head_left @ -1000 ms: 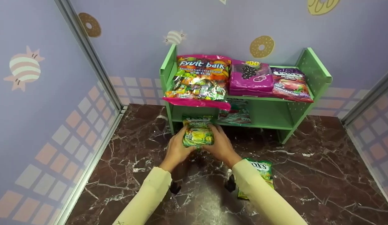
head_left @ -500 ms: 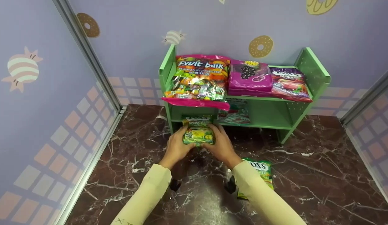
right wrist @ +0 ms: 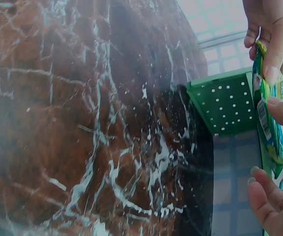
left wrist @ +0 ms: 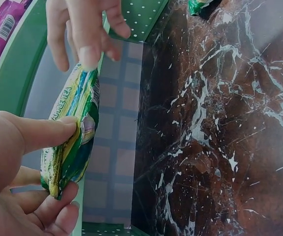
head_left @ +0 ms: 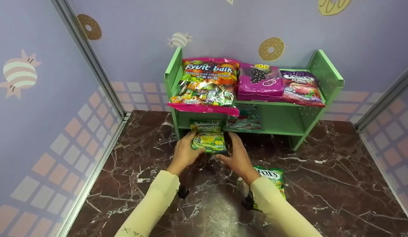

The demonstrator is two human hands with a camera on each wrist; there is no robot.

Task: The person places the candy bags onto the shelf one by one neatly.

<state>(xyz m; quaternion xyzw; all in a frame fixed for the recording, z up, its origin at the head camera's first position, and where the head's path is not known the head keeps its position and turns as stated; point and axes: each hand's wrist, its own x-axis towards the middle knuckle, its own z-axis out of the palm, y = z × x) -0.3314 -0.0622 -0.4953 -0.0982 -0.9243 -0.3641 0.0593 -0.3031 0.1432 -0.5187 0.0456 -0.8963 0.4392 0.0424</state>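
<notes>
A green and yellow candy bag (head_left: 208, 141) stands at the left front of the green shelf's (head_left: 282, 133) lower level, its top end inside. My left hand (head_left: 184, 152) pinches its left side; in the left wrist view the thumb (left wrist: 58, 132) lies on the bag's edge with fingers beneath. On the other side, my right hand (head_left: 237, 158) is spread with a gap to the bag in the head view. The right wrist view has its thumb tip (right wrist: 273, 101) at the bag's edge and its fingers (right wrist: 269, 196) off below it.
Above, the upper shelf bears a fruit chew bag (head_left: 207, 84), a purple pack (head_left: 260, 82) and a berry candy bag (head_left: 302, 88). A teal candy bag (head_left: 245, 119) lies on the lower level. Another green bag (head_left: 273, 176) lies on the marble surface (head_left: 335, 174), partly behind my right sleeve.
My right hand has let go of the bag's right side and spread away to the right. The left hand keeps its hold, and the bag has barely moved.
</notes>
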